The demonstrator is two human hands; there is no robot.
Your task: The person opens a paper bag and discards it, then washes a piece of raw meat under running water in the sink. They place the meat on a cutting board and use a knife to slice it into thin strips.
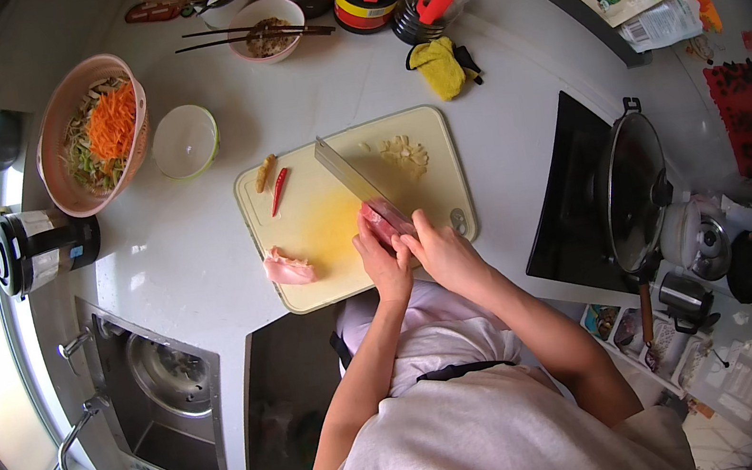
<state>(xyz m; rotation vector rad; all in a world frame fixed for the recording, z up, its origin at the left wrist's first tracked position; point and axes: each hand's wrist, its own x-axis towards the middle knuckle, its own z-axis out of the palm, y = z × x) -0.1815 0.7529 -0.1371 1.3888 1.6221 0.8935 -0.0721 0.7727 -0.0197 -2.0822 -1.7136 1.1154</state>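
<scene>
My left hand (383,263) holds a piece of raw red meat (383,221) against the plastic cutting board (343,254). In my right hand (441,247) is a kitchen knife (352,175), its blade pointing away from me along the meat; the handle is hidden by my fingers. Sliced garlic (406,156) lies beyond the blade on the right. Left of the knife are a red chili (279,191) and a piece of ginger (265,173). A pale pink piece of raw meat (289,267) rests near the board's lower left edge.
A pink basket (140,98) of shredded carrot (113,122) and an empty bowl (185,142) stand at the left. Chopsticks (212,44) cross a filled bowl (268,50) at the back. A yellow cloth (441,69) lies beyond the board. Sink (169,459) left, lidded pan (636,191) on the cooktop right.
</scene>
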